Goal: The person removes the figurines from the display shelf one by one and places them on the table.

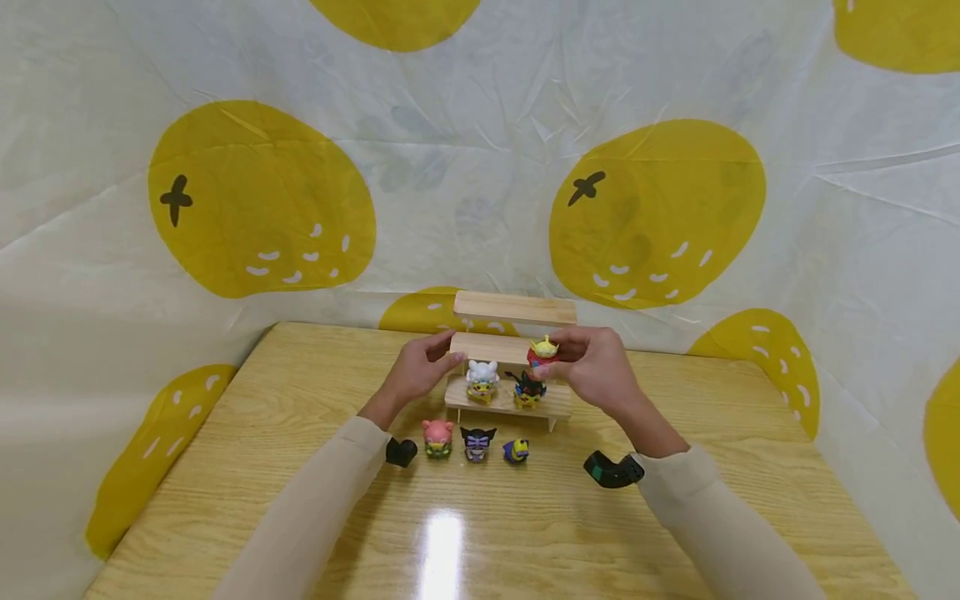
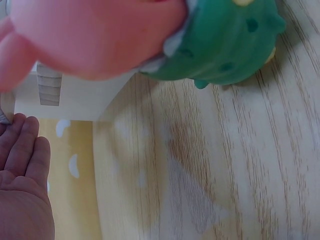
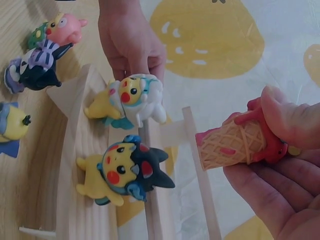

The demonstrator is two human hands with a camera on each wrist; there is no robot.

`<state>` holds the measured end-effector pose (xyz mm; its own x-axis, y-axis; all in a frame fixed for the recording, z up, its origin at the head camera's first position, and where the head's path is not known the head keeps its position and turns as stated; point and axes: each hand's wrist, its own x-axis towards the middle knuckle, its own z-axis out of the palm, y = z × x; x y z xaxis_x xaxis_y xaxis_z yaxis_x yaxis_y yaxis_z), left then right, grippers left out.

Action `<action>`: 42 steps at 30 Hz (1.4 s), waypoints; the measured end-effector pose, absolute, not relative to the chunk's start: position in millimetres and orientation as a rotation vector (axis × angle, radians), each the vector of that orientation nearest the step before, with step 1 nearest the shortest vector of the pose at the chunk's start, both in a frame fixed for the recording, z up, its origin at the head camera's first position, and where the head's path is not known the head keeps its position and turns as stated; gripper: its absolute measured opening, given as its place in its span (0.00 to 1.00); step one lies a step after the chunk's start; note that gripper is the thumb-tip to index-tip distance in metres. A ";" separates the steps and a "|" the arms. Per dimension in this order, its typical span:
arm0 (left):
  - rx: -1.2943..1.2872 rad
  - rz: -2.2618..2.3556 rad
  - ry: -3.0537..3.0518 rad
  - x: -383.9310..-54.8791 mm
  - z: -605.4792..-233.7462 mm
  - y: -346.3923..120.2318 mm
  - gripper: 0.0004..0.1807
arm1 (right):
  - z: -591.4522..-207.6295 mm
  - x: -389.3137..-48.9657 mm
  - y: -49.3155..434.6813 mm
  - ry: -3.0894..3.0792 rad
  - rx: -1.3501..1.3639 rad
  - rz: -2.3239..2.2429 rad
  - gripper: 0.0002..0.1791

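My right hand (image 1: 600, 367) pinches an ice-cream-cone toy figure (image 3: 232, 142) with a red melted top and a yellow head, above the right side of the wooden tiered display stand (image 1: 513, 308). My left hand (image 1: 422, 368) holds the left end of the middle tier between thumb and fingers; the left wrist view shows its fingertips against the wood. Standing on the lowest tier are a white-hooded yellow figure (image 1: 482, 382) and a black-hooded yellow figure (image 1: 529, 389). The held figure is off the stand, its cone base toward the middle tier.
In front of the stand sit a pink-and-green figure (image 1: 438, 438), a black-and-purple figure (image 1: 477, 444) and a blue-and-yellow figure (image 1: 516, 451) lying tilted. Black wrist devices (image 1: 613, 470) show by both cuffs. A patterned cloth (image 1: 480, 167) hangs behind the wooden table (image 1: 300, 500).
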<state>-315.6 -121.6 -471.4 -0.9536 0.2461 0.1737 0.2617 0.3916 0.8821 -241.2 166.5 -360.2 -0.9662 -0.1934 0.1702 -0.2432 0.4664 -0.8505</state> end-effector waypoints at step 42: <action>-0.484 -1.628 -2.629 -313.4 -470.8 -122.1 0.36 | -385.0 -226.0 193.7 -2.712 0.438 1.495 0.27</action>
<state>-313.4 -122.1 -470.8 -0.9522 0.2535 0.1707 0.2658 0.4113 0.8719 -226.0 193.7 -385.0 -0.9606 -0.2363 0.1460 -0.2496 0.5037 -0.8271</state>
